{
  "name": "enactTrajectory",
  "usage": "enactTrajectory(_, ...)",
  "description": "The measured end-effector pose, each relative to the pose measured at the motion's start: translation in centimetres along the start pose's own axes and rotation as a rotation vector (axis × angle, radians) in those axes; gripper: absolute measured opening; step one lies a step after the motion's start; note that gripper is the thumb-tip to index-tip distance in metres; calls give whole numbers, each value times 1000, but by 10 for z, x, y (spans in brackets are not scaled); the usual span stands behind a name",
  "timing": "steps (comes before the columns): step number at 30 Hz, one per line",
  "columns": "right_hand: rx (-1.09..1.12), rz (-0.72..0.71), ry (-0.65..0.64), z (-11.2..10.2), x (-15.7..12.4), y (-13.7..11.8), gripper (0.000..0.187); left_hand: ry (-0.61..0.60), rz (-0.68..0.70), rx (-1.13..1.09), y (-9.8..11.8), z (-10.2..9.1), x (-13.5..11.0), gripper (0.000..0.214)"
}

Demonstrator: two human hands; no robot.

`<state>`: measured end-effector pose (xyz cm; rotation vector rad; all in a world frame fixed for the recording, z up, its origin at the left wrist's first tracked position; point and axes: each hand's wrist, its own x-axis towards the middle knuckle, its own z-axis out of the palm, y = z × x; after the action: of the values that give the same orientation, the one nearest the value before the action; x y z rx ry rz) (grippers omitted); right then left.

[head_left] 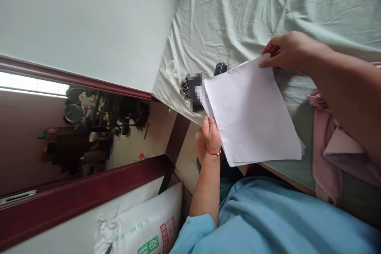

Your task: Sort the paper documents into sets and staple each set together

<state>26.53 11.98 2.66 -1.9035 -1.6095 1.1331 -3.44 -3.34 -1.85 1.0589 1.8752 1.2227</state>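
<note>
A stack of white paper sheets (pixel 253 115) is held up over the edge of a cloth-covered surface, its upper sheet blank. My left hand (pixel 210 133), with a red cord bracelet at the wrist, pinches the stack's left edge, thumb on top. At the upper right corner, my right hand (pixel 288 51) grips the paper between thumb and fingers. Just beyond the stack's left corner lie a dark item (pixel 196 101), partly blurred out, and a black object (pixel 220 68) whose kind I cannot make out.
A pale green sheet (pixel 238 16) covers the wrinkled surface. Near its left edge lie a clear plastic cup (pixel 175 69) and a bunch of keys (pixel 184 87). Pink cloth (pixel 327 154) lies at right. A mirror (pixel 125 139) stands left, above a white printed sack (pixel 149 226).
</note>
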Motion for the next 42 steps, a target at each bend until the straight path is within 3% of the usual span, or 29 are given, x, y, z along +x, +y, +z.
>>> enactTrajectory(4,-107,-109,-62,-1,-1,2,26,27,51,6,-1,-1,1,51)
enactTrajectory(11,334,-127,110,2,-12,-3,8,-129,152,2,11,2,-5,23)
enactTrajectory(17,509,14,261,-4,-17,-9,18,-155,145,-36,12,2,-5,14)
enactTrajectory(23,322,45,141,2,-10,1,19,-151,109,-91,4,1,-3,19)
enactTrajectory(27,197,82,42,2,-11,-4,13,-51,116,-75,6,2,-7,41)
enactTrajectory(31,-13,-11,-43,3,-4,-1,18,-59,126,-47,6,4,-9,54)
enactTrajectory(35,-155,-111,-39,10,9,7,21,-69,138,-19,2,5,-8,57)
enactTrajectory(42,-170,-139,-58,14,9,6,18,-77,192,111,-1,5,-8,57)
